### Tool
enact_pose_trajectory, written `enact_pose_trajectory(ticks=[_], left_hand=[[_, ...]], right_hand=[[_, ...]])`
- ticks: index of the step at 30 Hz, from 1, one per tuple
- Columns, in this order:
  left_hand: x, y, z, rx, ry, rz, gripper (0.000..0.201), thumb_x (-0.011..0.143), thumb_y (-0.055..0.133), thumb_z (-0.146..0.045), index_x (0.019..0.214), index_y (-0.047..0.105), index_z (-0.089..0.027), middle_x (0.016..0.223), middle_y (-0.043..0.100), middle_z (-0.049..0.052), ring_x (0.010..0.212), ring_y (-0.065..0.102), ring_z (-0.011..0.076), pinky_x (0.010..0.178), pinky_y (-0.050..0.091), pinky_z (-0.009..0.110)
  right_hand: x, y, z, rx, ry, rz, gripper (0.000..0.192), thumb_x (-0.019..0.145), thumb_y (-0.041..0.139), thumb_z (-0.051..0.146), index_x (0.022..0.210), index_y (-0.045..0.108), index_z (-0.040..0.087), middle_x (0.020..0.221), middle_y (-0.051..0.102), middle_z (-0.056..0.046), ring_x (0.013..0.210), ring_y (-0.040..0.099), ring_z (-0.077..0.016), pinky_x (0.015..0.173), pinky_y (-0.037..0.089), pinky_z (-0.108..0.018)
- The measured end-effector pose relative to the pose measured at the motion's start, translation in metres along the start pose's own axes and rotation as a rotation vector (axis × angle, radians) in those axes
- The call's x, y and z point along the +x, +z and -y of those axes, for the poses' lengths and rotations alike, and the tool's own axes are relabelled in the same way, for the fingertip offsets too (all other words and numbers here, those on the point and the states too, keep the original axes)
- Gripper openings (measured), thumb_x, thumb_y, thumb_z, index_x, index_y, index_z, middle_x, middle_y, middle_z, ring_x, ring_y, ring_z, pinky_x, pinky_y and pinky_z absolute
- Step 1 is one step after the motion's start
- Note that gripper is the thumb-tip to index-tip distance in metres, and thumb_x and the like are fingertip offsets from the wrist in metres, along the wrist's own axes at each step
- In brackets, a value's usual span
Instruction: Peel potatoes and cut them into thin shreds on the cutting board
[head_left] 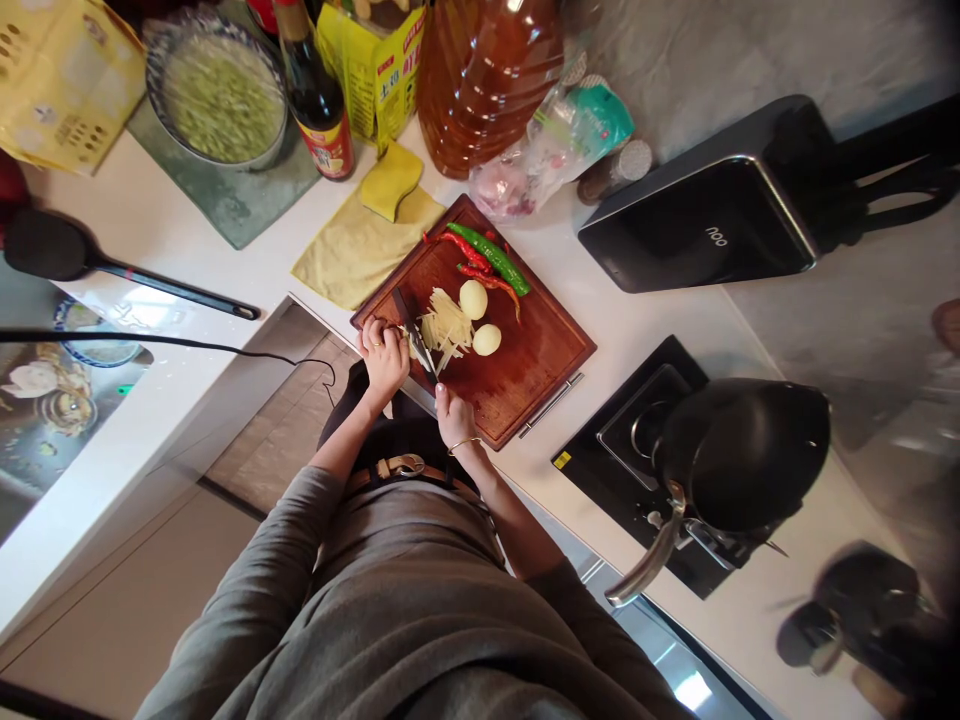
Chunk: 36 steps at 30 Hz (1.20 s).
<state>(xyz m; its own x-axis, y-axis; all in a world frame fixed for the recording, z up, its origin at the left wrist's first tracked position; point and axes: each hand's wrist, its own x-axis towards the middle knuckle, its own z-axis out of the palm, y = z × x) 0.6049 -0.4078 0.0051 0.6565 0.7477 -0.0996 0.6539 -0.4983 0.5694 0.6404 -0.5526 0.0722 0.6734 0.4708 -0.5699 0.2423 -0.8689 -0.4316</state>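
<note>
A wooden cutting board [517, 385] lies at the counter's edge in front of me. My right hand [456, 418] is closed around the handle of a kitchen knife [416, 335], whose blade points away from me across the board. Beside the blade, my left hand [385, 358] has its fingers curled down on a pale piece, mostly hidden beneath them. Pale cut strips [444, 328], apparently potato, lie heaped right of the blade. Two peeled, rounded potatoes [472, 299] rest against the heap. Farther back on the board are a green chili pepper [491, 258] and several red chili peppers [480, 262].
Behind the board lie a yellow cloth [345, 250], a sauce bottle [322, 120] and a large oil jug [487, 90]. A black knife block [697, 220] stands to the right, near a wok [750, 455] on the stove. A black spatula [172, 285] and a sink are leftward.
</note>
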Motion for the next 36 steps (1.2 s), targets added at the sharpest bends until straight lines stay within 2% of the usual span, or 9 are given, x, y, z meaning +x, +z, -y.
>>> enact_pose_trajectory(ticks=[7,12,15,20,27,33,36], left_hand=[[0.000,0.008,0.000,-0.022,-0.026,0.007,0.028,0.086,0.040,-0.032,0.103,0.052,-0.013,0.134,0.043,0.022,0.140,0.020,0.0281,0.113,0.006,0.051],[0.000,0.006,-0.002,0.012,-0.002,-0.004,0.029,0.087,0.039,-0.032,0.103,0.052,-0.012,0.134,0.043,0.022,0.140,0.021,0.0283,0.113,0.007,0.050],[0.000,0.005,-0.002,0.005,-0.006,-0.014,0.029,0.087,0.038,-0.032,0.103,0.052,-0.012,0.134,0.044,0.022,0.139,0.022,0.0279,0.113,0.008,0.050],[-0.003,0.006,0.004,-0.003,0.004,-0.034,0.025,0.087,0.038,-0.031,0.098,0.052,-0.013,0.132,0.044,0.022,0.139,0.023,0.0266,0.113,0.010,0.048],[-0.003,0.009,0.001,-0.004,-0.027,-0.072,0.022,0.087,0.038,-0.028,0.096,0.052,-0.013,0.129,0.046,0.021,0.137,0.026,0.0271,0.113,0.012,0.050],[-0.003,0.012,-0.002,0.018,-0.036,-0.071,0.025,0.087,0.037,-0.028,0.100,0.052,-0.012,0.131,0.045,0.022,0.139,0.024,0.0271,0.114,0.009,0.049],[-0.003,0.012,-0.001,0.014,-0.033,-0.064,0.026,0.087,0.038,-0.029,0.101,0.052,-0.012,0.132,0.045,0.022,0.139,0.023,0.0273,0.114,0.008,0.050]], right_hand=[[0.013,0.000,0.008,-0.052,0.042,-0.001,0.054,0.097,0.025,0.043,0.096,0.069,0.012,0.080,0.071,-0.015,0.075,0.067,-0.0193,0.064,0.040,-0.024],[0.026,0.002,0.003,0.063,0.027,-0.002,0.053,0.098,0.022,0.039,0.090,0.069,0.014,0.074,0.070,-0.012,0.072,0.065,-0.0166,0.067,0.041,-0.024],[0.024,0.003,-0.002,0.116,0.025,-0.039,0.058,0.098,0.018,0.040,0.088,0.068,0.013,0.068,0.067,-0.011,0.067,0.064,-0.0160,0.064,0.041,-0.023],[0.012,0.001,-0.004,0.118,0.005,-0.041,0.059,0.097,0.017,0.043,0.086,0.067,0.014,0.069,0.067,-0.011,0.064,0.063,-0.0150,0.063,0.041,-0.023],[0.003,0.004,0.003,0.017,0.007,0.000,0.055,0.098,0.021,0.040,0.090,0.068,0.014,0.076,0.071,-0.012,0.075,0.067,-0.0179,0.064,0.040,-0.023],[0.009,0.004,0.009,-0.045,0.021,-0.003,0.053,0.097,0.024,0.041,0.096,0.068,0.013,0.085,0.072,-0.014,0.076,0.067,-0.0196,0.063,0.039,-0.024],[0.018,0.005,0.008,-0.002,0.030,0.007,0.055,0.097,0.023,0.043,0.093,0.069,0.014,0.078,0.071,-0.013,0.072,0.066,-0.0186,0.063,0.040,-0.024]])
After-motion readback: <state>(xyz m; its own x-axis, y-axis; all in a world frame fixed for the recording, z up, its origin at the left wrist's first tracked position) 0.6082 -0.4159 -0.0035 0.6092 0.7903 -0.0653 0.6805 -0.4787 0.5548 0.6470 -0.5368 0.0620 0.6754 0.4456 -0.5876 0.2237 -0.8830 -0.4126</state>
